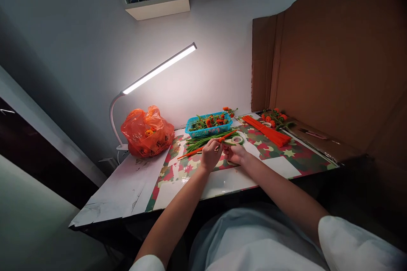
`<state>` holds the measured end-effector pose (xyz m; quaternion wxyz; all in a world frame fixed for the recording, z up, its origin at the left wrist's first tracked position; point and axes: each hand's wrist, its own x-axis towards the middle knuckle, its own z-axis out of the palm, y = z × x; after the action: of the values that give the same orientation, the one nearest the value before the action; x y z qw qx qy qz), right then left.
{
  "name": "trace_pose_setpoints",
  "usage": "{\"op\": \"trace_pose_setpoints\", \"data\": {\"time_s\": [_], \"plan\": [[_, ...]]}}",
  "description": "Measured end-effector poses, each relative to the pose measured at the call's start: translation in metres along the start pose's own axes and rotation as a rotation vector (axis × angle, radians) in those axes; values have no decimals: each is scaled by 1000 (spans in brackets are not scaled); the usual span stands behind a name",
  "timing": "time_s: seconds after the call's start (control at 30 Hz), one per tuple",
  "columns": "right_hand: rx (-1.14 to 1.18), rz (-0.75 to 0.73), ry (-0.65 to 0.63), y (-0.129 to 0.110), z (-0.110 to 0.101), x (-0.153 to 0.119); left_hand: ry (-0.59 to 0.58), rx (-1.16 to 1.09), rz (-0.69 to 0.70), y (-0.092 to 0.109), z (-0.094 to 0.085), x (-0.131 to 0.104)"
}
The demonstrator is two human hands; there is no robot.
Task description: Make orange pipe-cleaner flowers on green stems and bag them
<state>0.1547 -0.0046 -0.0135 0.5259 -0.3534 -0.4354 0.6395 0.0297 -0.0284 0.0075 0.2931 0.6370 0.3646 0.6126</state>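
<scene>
1. Orange slim piece (228,135): we're pinching it in our left hand (210,154), over the camouflage-print sheet (167,169), near a tape roll (241,140).
2. Our right hand (234,153) is curling just beside; we can't tell its grip.
3. Thin green stems (200,143) are lying bunched.
4. Blue perforated basket (208,130) is holding orange blooms (219,121); translucent red bag (136,129), yellow-orange ones.

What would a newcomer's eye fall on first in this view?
Probably the lit desk lamp, slanting across the wall left of centre, and the orange plastic bag beneath it. Next come the blue basket of orange flowers at the back of the table, and the bundle of orange-red sticks to its right. The left hand and right hand are close together in front of the basket.
</scene>
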Motion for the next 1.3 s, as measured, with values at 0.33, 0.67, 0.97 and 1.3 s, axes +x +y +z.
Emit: {"op": "trace_pose_setpoints", "data": {"time_s": [0.33, 0.67, 0.97, 1.3], "plan": [[-474, -264, 152, -12, 1, -9, -226, -254, -427, -6, -18, 14], [-806, -682, 300, -21, 3, -23, -188, -413, -459, -14, -21, 17], [-1176, -730, 303, -17, 6, -28, -215, -302, -286, -9, -19, 12], [-1439, -697, 292, -17, 11, -34, -239, -124, -151, -12, -18, 10]]}}
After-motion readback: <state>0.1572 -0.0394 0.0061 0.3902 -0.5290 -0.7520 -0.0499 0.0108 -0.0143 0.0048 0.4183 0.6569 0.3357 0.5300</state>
